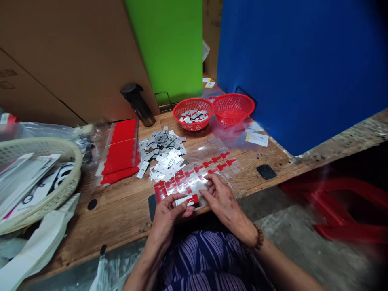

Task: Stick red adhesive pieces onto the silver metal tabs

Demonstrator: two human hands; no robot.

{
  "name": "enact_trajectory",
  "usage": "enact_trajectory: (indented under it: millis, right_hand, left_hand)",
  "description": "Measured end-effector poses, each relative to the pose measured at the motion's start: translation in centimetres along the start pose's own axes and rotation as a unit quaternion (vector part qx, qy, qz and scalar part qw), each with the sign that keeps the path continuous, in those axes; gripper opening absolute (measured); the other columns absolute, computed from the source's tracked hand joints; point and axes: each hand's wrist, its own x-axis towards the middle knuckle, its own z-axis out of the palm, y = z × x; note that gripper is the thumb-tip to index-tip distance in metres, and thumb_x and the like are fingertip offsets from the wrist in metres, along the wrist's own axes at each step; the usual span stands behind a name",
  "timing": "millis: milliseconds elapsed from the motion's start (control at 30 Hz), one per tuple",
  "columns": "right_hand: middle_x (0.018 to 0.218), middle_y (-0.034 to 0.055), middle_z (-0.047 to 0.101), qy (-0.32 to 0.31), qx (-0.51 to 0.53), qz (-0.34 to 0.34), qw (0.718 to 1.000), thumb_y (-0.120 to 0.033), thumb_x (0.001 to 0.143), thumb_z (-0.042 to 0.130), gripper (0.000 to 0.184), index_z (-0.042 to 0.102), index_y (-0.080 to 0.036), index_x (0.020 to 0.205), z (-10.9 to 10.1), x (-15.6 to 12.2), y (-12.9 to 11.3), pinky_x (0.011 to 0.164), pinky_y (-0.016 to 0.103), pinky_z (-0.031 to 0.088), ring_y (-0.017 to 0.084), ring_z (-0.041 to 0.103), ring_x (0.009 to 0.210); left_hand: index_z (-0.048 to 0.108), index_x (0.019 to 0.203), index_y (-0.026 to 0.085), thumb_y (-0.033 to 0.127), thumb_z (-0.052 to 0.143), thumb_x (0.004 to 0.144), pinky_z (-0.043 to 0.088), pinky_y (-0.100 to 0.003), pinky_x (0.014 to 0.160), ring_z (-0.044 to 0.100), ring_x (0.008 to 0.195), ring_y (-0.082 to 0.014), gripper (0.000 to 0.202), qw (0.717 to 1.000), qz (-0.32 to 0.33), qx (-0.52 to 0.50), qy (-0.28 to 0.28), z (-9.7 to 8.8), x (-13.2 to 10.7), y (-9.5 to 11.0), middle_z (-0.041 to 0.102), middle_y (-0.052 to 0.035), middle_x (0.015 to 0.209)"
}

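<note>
My left hand [168, 212] pinches a small flat metal plate [182, 200] between thumb and fingers, near the table's front edge. A red sticker [193, 199] covers the plate's right end. Just to the right, my right hand [221, 198] hovers over a clear sheet of red stickers [207, 165], its thumb and bent fingers apart with nothing visible between them. Rows of red T-shaped pieces show on that sheet, with gaps among them. Behind my left hand lies a loose heap of bare metal plates [163, 147], partly overlapping the sheet's left side.
A red basket [193, 126] holds plates with red on them; another red basket [233, 107] stands beside it. Stacked red sticker sheets [119, 147], a dark bottle [139, 105] and a cream basket [75, 161] are leftward. Green [169, 48] and blue panels [291, 72] rise behind.
</note>
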Motion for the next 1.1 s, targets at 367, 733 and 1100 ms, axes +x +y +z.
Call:
enact_trajectory:
  millis: [367,733,1100]
  right_hand:
    - [0.057,-0.0055,0.051,-0.175,0.200,0.117,0.957,-0.041,0.083,0.051,0.023,0.053,-0.018,0.088,0.7,-0.1,-0.7,0.040,0.017,0.038,0.006,0.049,0.043]
    - [0.046,-0.0066,0.051,-0.205,0.293,0.175,0.917,-0.044,0.082,0.048,0.028,0.049,-0.017,0.077,1.7,0.3,-0.3,0.032,0.014,0.033,0.006,0.044,0.033]
    - [0.047,-0.0077,0.051,-0.221,0.280,0.151,0.922,-0.040,0.076,0.060,0.026,0.050,-0.016,0.081,1.7,0.5,-0.5,0.034,0.014,0.036,0.006,0.046,0.035]
  left_hand:
    - [0.053,0.095,0.010,0.023,0.074,0.063,0.053,-0.019,0.056,0.066,0.052,-0.0129,0.040,0.999,0.006,0.001,-0.032,-0.4,-0.3,0.1,0.071,-0.0095,0.063]
    - [0.056,0.091,0.010,0.023,0.074,0.061,0.051,-0.018,0.054,0.066,0.054,-0.0132,0.038,1.000,0.007,0.009,-0.029,-0.6,-0.3,0.4,0.071,-0.0092,0.062]
    - [0.054,0.091,0.011,0.027,0.075,0.058,0.050,-0.018,0.052,0.064,0.049,-0.0118,0.042,1.000,-0.003,0.006,-0.022,-0.7,0.4,0.2,0.070,-0.0086,0.058]
